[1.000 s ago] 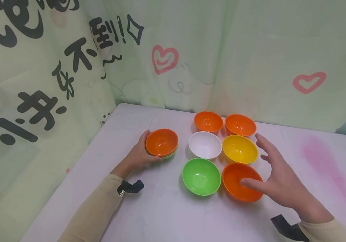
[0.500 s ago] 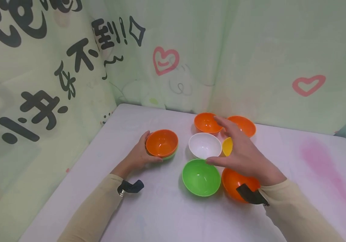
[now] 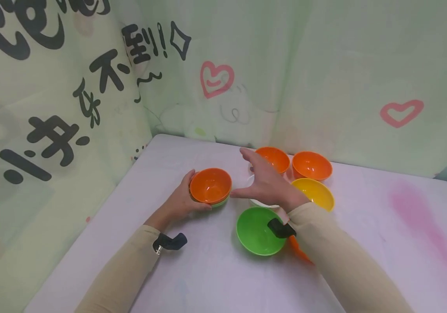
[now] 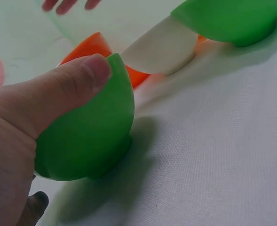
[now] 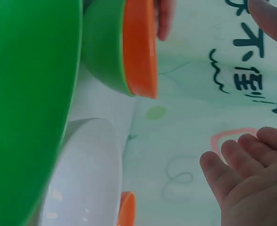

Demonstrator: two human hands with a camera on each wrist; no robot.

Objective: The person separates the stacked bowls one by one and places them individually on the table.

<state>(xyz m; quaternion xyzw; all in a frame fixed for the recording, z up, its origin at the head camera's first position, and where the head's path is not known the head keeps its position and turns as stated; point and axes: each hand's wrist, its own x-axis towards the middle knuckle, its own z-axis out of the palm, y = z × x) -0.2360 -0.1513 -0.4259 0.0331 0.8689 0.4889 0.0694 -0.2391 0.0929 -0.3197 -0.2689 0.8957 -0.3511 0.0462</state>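
My left hand (image 3: 180,199) grips a nested pair of bowls from the left side, its thumb near the front rim. The upper one is an orange bowl (image 3: 210,186), sitting inside a light green bowl (image 4: 91,127). In the left wrist view, a shadow falls on the cloth beneath the pair. My right hand (image 3: 270,182) hovers over the bowl group, thumb and fingers spread, fingertips close to the right side of the nested pair. It holds nothing and partly covers a white bowl (image 5: 86,174).
In front of the white bowl is a green bowl (image 3: 256,232). A yellow bowl (image 3: 319,194) stands to the right, and an orange bowl (image 3: 300,252) is mostly hidden under the right sleeve. Two orange bowls, the left (image 3: 278,158) and right (image 3: 312,166), stand near the back curtain (image 3: 325,87).
My right hand has swept left from above the front orange bowl, across the yellow and white bowls, to beside the nested pair. The left hand keeps its hold in place.
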